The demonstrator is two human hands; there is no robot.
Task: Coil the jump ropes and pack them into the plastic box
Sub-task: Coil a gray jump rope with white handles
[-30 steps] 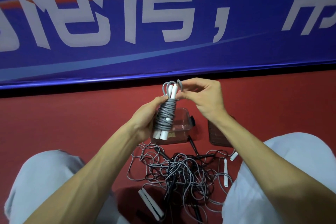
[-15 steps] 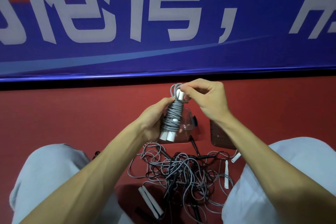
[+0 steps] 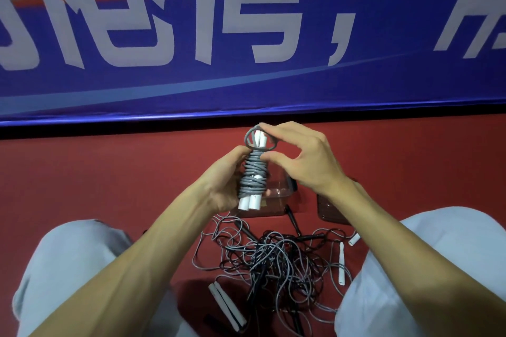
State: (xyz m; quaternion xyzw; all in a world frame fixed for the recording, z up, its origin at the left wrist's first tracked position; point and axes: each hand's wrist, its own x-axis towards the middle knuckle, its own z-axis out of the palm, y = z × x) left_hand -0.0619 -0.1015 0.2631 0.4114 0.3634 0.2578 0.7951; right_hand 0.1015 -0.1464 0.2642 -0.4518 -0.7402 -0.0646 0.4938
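My left hand [image 3: 223, 182] grips a grey jump rope bundle [image 3: 253, 174], its cord wound tightly round two white handles held upright. My right hand [image 3: 306, 157] reaches over the bundle's top. Its index finger curls over the loose end loop [image 3: 249, 137] and its thumb presses on the upper coils. The clear plastic box [image 3: 280, 193] stands on the red floor just behind the bundle, mostly hidden by it. A tangled pile of grey and black jump ropes [image 3: 273, 260] lies on the floor between my knees.
A dark translucent lid [image 3: 330, 209] lies right of the box. Loose white handles [image 3: 227, 306] [image 3: 341, 264] and a black handle [image 3: 293, 220] stick out of the pile. My knees in light grey trousers [image 3: 68, 268] flank it. A blue banner wall [image 3: 246, 76] closes the back.
My right hand has loosened its tight pinch on the top loop; the fingers spread and the thumb dropped onto the coils. The bundle stays in my left hand.
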